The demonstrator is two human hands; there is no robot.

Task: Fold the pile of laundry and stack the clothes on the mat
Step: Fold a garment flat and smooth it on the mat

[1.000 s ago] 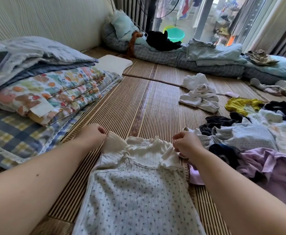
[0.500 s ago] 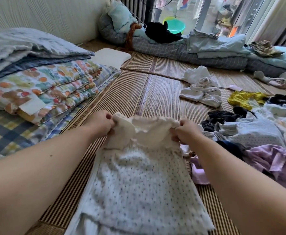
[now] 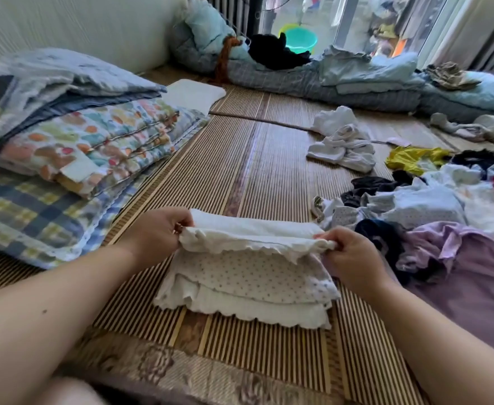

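Folded nearer now, garment [image 3: 248, 276] edge pinched by both hands.

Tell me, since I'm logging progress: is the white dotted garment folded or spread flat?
Partly folded: the white dotted garment lies in layers on the mat, both hands pinching its doubled-over top.

A white dotted garment [image 3: 248, 276] with scalloped trim lies on the striped woven mat [image 3: 210, 176], doubled over, its upper fold lifted at both ends. To its right sprawls the unfolded laundry pile [image 3: 444, 206]: purple, pale blue, black, yellow and white pieces.
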